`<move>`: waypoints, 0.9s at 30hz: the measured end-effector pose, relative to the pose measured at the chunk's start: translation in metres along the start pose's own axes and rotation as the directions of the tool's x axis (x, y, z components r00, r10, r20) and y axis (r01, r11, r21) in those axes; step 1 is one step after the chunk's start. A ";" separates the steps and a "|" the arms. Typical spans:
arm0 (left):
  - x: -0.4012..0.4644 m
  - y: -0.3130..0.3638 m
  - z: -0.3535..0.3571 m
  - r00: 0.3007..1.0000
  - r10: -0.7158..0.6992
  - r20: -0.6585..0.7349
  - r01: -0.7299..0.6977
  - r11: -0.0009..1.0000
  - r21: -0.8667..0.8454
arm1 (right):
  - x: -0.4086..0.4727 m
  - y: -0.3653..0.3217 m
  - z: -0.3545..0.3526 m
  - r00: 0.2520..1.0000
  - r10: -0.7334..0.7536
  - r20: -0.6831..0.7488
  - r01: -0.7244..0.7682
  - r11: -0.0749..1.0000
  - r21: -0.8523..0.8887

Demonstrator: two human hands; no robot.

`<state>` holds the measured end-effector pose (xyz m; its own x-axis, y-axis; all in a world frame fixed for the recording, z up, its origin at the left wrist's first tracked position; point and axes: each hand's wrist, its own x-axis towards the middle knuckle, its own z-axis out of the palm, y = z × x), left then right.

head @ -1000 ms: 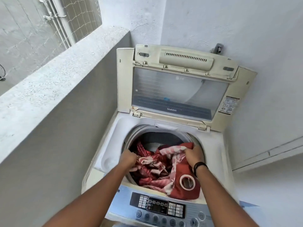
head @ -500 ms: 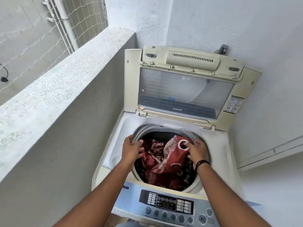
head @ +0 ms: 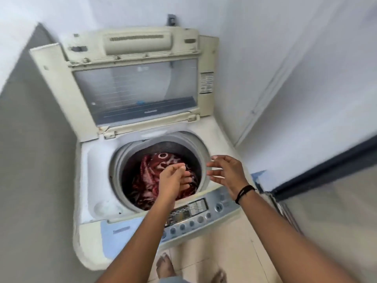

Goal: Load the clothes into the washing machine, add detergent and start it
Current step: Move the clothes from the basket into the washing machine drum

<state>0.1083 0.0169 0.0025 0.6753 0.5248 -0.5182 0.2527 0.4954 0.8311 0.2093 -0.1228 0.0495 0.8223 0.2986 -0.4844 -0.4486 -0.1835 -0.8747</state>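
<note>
The clothes [head: 152, 176], a heap of red and white patterned cloth, lie inside the drum [head: 195, 158] of the washing machine [head: 98, 180], well below its grey rim. We see the machine standing in a corner, tilted in our view, with its lid [head: 132, 86] raised upright at twelve o'clock from the drum; the lid has a clear window and a cream frame.

Above the drum's opening we see both hands, holding nothing. The left hand [head: 173, 178] hangs over the clothes near the middle of the opening, fingers straight and close together, pointing towards two o'clock; we cannot tell whether it touches the cloth. The right hand [head: 226, 172] is at three o'clock from the left one, over the drum's right rim, palm turned towards the left hand, fingers spread and relaxed. A black band [head: 243, 194] circles its wrist. Both forearms reach in from six o'clock.

At five o'clock from the drum lies the control panel [head: 195, 213] with its display and a row of round buttons. At six o'clock from the machine, bare feet [head: 165, 266] stand on pale floor tiles [head: 234, 248]. White walls [head: 265, 48] close the corner behind the machine.
</note>
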 end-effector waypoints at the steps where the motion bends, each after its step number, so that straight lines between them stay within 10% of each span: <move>1: -0.009 -0.003 0.022 0.998 0.004 0.062 -0.005 1.000 0.028 | -0.012 -0.003 -0.017 1.000 -0.018 -0.018 0.019 0.999 0.027; 15: -0.213 -0.137 0.288 0.773 -0.201 0.602 -0.144 0.868 0.475 | -0.183 0.094 -0.325 0.877 0.036 -0.480 0.099 0.963 0.251; 27: -0.324 -0.295 0.411 0.572 -0.540 0.617 -0.235 0.613 0.754 | -0.304 0.257 -0.485 0.571 0.397 -0.718 0.180 0.793 0.582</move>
<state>0.1000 -0.5836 0.0080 0.6773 -0.3951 -0.6206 0.5191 -0.3412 0.7837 0.0141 -0.7148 -0.0201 0.5428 -0.5751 -0.6121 -0.4116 0.4531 -0.7908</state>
